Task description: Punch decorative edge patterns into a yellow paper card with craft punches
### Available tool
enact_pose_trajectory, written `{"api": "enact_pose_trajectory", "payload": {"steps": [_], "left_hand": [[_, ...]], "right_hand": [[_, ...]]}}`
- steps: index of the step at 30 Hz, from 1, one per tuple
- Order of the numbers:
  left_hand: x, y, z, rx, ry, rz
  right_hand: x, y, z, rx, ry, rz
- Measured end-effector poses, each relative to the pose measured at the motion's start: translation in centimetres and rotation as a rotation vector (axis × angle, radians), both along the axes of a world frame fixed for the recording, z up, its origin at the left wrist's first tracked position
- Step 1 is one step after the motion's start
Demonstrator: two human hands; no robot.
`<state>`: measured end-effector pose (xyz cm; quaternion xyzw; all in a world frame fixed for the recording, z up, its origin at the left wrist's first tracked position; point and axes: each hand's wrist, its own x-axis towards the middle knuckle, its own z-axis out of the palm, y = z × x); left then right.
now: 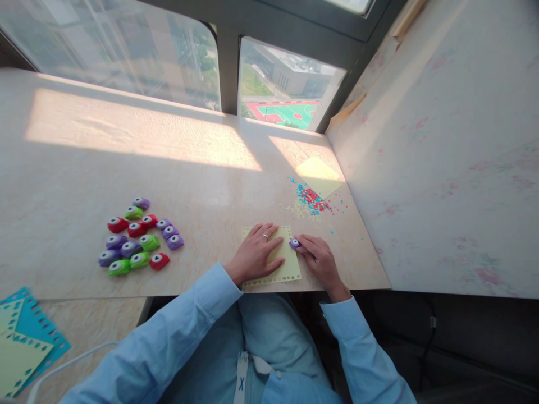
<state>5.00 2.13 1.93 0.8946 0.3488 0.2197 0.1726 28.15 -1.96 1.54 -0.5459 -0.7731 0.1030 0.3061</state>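
Note:
A pale yellow paper sheet (289,268) with punched holes along its edges lies at the front edge of the marble table. My left hand (256,252) rests flat on it, fingers stretched out, a ring on one finger. My right hand (319,258) sits at the sheet's right edge, its fingers closed on a small purple paper punch (294,243) placed on that edge.
A cluster of several red, green and purple punches (138,237) lies to the left. Coloured paper confetti (310,201) and another yellow sheet (320,175) lie further back on the right. Teal and yellow punched sheets (25,336) sit at lower left. A wall (442,168) borders the table's right side.

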Motion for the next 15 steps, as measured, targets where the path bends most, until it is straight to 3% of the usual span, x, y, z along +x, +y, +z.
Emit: {"api": "enact_pose_trajectory", "payload": {"steps": [7,15], "left_hand": [[-0.02,0.02,0.00,0.018,0.024,0.000],[0.00,0.02,-0.08,0.027,0.030,0.002]], "right_hand": [[-0.88,-0.61,-0.17,0.034,0.049,-0.090],[-0.56,-0.71,-0.40,0.007,0.135,-0.067]]}}
